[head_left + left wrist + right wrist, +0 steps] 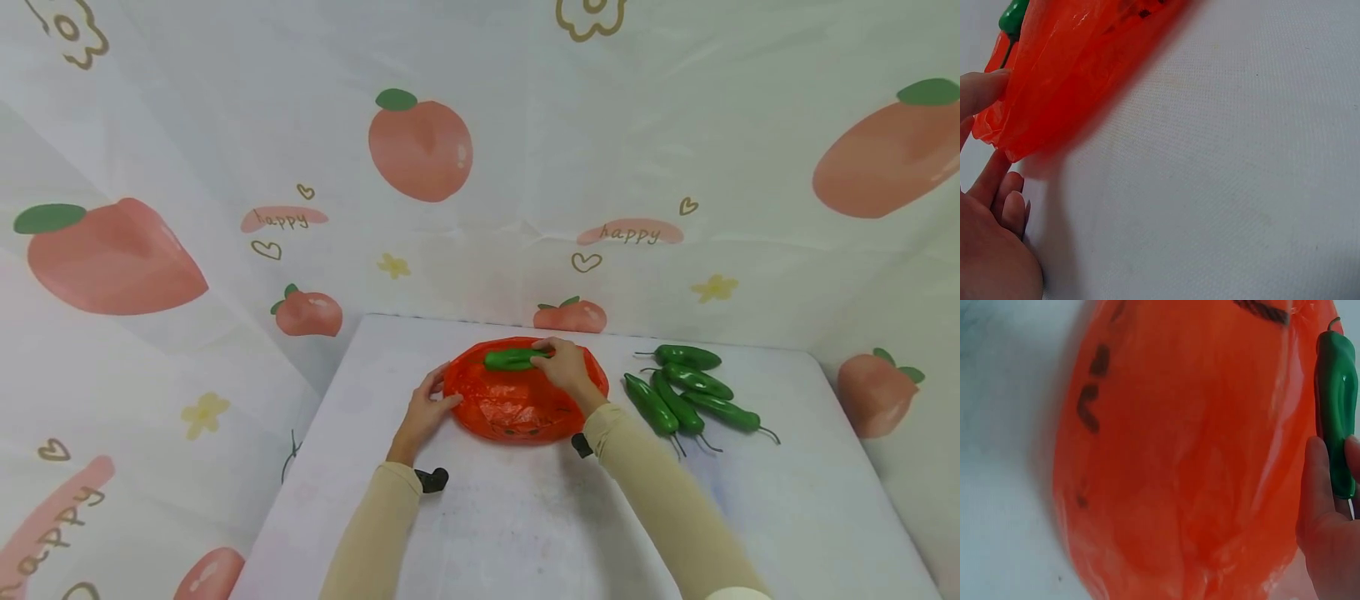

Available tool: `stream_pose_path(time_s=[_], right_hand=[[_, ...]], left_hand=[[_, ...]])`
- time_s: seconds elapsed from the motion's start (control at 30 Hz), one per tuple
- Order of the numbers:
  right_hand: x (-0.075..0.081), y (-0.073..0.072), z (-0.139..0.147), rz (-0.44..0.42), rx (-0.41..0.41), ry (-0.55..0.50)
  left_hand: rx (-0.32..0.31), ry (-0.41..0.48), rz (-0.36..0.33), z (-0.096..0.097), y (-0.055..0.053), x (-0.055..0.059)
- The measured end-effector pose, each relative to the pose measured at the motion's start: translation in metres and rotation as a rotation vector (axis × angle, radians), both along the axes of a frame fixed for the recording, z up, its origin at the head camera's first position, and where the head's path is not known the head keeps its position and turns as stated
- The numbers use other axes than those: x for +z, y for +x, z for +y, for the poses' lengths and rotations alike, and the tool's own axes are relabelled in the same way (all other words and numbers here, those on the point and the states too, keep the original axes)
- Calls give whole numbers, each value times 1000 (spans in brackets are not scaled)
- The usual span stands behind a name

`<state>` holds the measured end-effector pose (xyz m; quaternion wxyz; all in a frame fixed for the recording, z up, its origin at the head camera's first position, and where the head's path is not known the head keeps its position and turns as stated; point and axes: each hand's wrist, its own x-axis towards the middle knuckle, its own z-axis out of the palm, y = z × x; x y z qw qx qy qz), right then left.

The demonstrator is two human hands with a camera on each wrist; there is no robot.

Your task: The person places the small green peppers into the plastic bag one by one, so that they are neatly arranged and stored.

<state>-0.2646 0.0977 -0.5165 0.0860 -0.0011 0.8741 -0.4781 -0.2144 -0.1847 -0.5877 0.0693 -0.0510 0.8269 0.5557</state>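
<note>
A red plastic bag (502,408) with dark printed marks lies spread with its mouth open on the white table. At its left edge, my left hand (426,410) pinches the bag's rim, thumb on the inner side and fingers outside, as the left wrist view shows. My right hand (564,367) holds a green chili pepper (508,359) by one end, over the far part of the bag's opening. In the right wrist view this chili pepper (1337,394) sits between thumb and fingers, its stem pointing away from the hand. The bag's inside is only partly visible.
Several more green chili peppers (678,396) with thin stems lie in a loose group to the right of the bag. A white cloth backdrop (525,167) with fruit prints rises behind the table (510,533). Small black devices (432,480) are worn at the wrists.
</note>
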Motion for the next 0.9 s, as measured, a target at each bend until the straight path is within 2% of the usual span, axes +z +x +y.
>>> stream_pose_path(time_s=[0.3, 0.63, 0.9], right_hand=[[-7, 2, -7, -33, 0, -2], [-16, 2, -10, -66, -38, 42], [-19, 0, -12, -99, -29, 32]], left_hand=[[11, 3, -12, -1, -1, -5], [9, -6, 11, 0, -1, -4], [18, -11, 12, -1, -1, -5]])
